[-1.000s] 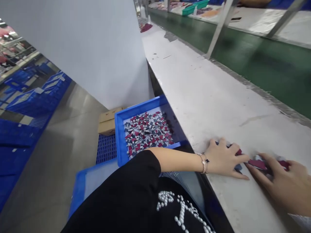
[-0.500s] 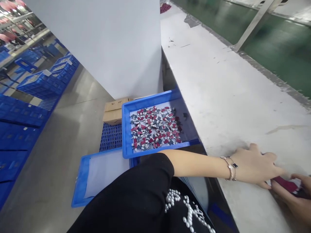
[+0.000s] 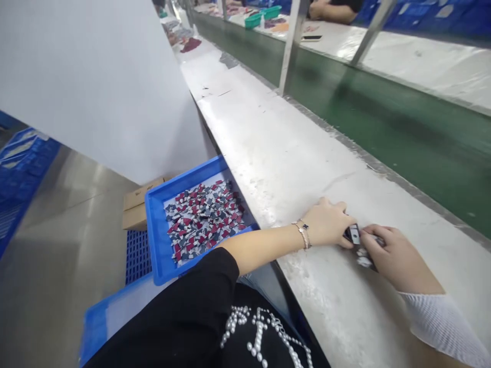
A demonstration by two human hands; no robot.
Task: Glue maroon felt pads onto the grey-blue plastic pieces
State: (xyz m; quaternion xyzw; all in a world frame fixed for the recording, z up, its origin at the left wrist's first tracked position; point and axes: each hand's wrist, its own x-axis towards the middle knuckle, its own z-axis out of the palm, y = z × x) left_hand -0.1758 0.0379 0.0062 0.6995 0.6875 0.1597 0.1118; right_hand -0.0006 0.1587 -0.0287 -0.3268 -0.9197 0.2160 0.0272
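Observation:
On the white worktable [image 3: 264, 148], my left hand [image 3: 330, 223] has its fingers closed round the left end of a small dark piece with a pale face [image 3: 353, 234]. My right hand [image 3: 391, 255] is closed at the right side of that piece, with small grey and white bits [image 3: 363, 257] under its fingers. The hands are close together, and what lies between the fingers is partly hidden. A blue tray [image 3: 157, 245] left of the table holds many small red, grey and white pieces [image 3: 203, 217].
Below the tray stand a cardboard box [image 3: 134, 209] and another blue tray [image 3: 95, 327]. A white panel [image 3: 95, 82] rises at the left. Metal posts [image 3: 293, 46] and a green strip [image 3: 414, 138] run behind the table. Another person's arm [image 3: 333, 11] rests beyond.
The view has swung right, so both hands now appear nearer the middle. The red piece seen at my right hand before no longer shows; a dark piece with a pale face is between the hands.

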